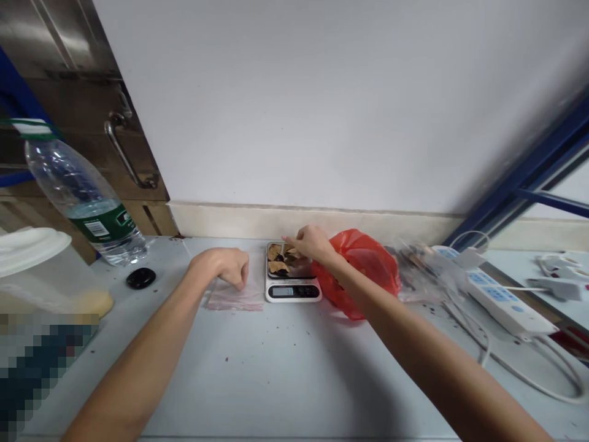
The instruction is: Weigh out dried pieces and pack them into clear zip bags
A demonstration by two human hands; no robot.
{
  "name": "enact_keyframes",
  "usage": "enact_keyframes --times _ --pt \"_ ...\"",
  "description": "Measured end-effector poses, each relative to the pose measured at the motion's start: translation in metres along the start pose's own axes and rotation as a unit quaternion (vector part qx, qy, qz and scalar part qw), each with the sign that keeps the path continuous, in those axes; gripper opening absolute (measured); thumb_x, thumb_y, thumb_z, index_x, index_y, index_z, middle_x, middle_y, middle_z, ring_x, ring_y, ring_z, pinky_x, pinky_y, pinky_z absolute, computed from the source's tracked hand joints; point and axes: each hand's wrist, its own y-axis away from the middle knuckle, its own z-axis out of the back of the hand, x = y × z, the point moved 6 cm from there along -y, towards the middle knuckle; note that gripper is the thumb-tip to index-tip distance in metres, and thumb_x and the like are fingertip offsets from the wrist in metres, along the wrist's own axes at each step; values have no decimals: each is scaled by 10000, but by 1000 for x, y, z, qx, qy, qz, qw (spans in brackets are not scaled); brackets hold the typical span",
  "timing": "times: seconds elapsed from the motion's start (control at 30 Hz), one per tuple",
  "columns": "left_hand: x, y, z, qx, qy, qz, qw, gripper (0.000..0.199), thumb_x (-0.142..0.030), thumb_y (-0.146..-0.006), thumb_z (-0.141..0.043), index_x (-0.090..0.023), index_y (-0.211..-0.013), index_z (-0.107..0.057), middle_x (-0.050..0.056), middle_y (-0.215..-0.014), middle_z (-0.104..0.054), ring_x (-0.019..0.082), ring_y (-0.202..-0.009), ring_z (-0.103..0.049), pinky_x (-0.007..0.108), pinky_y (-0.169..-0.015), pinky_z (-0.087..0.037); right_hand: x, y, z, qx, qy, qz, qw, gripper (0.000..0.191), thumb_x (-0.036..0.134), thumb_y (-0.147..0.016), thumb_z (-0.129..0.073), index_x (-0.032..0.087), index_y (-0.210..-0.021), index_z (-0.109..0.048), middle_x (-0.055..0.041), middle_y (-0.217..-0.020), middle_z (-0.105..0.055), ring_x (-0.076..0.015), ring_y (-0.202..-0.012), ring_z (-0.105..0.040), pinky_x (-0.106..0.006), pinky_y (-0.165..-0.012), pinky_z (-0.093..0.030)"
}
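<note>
A white kitchen scale (293, 292) with a lit display stands near the wall, and brown dried pieces (278, 267) lie on its top. My right hand (310, 242) reaches over the back right of the scale, fingers pinched together at the dried pieces; what is between the fingertips is too small to make out. My left hand (232, 267) rests with curled fingers over a stack of clear plastic bags (235, 301) left of the scale. Whether it grips a bag is hidden. A red plastic bag (361, 261) sits open right of the scale, partly behind my right forearm.
At the left are a large water bottle (99, 212), a round black object (140, 278) and a white-lidded container (34, 258). On the right lie clear plastic packaging (414, 270), a power strip (504, 301) and loose white cables. The wall runs close behind the scale.
</note>
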Motion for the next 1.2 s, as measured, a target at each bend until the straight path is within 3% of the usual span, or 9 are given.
enact_keyframes --times 0.23,0.37,0.5,0.67,0.77,0.83,1.03,1.1,1.2 --pt "5 -1 2 1 11 -17 1000 137 -240 -593 -651 -238 -677 -759 26 -787 -789 208 -703 -685 233 -549 -450 -1 14 34 -28 -100 1 995 190 269 -952 -579 143 -864 -691 -86 -816 -745 -147 -673 -675 -217 -587 -445" --pt "12 7 15 -25 37 -29 999 185 -202 -636 -594 -229 -737 -747 18 -773 -779 204 -735 -693 236 -589 -460 -19 32 64 82 -96 5 992 212 304 -911 -621 178 -746 -658 -48 -711 -715 -145 -594 -666 -243 -605 -512" --pt "15 22 40 -122 52 -43 990 169 -220 -683 -586 -213 -771 -730 32 -809 -763 202 -775 -695 250 -659 -480 -42 45 81 141 37 -58 988 113 322 -801 -719 210 -814 -713 -58 -808 -755 -192 -612 -696 -291 -594 -532" --pt "3 41 62 -250 83 -68 962 131 -281 -711 -596 -208 -766 -690 16 -774 -725 180 -736 -666 258 -642 -465 -4 49 76 29 23 47 998 175 258 -866 -640 225 -1014 -728 -69 -956 -773 -194 -770 -706 -273 -670 -518" --pt "-6 46 67 -303 120 -89 941 90 -263 -690 -605 -200 -739 -647 13 -757 -707 174 -727 -652 269 -651 -476 36 54 55 62 -91 178 978 266 264 -956 -542 253 -1193 -662 -40 -967 -763 -168 -783 -691 -255 -677 -497" --pt "-10 48 69 -328 138 -100 929 78 -261 -688 -609 -197 -729 -624 8 -744 -694 167 -715 -640 268 -643 -474 56 55 41 92 -103 233 963 226 305 -991 -497 236 -1109 -678 -33 -917 -746 -158 -753 -664 -256 -667 -470" --pt "-13 58 78 -461 145 -119 867 91 -227 -715 -576 -184 -783 -618 16 -775 -674 165 -704 -628 277 -657 -506 56 36 28 17 -130 124 983 209 252 -891 -591 180 -695 -599 -19 -650 -633 -146 -605 -579 -264 -596 -409" --pt "-17 64 80 -498 149 -148 841 203 -276 -772 -590 -178 -938 -654 54 -946 -697 206 -864 -662 317 -773 -545 54 31 35 -56 -174 113 977 67 116 -765 -627 181 -752 -622 -10 -694 -646 -149 -659 -597 -251 -619 -420" --pt "-25 62 76 -460 146 -198 853 610 -496 -788 -698 -216 -1315 -569 110 -1376 -584 295 -1272 -548 420 -1056 -477 54 28 45 -128 -223 128 958 173 61 -658 -582 185 -768 -631 6 -715 -643 -154 -705 -602 -255 -663 -433"
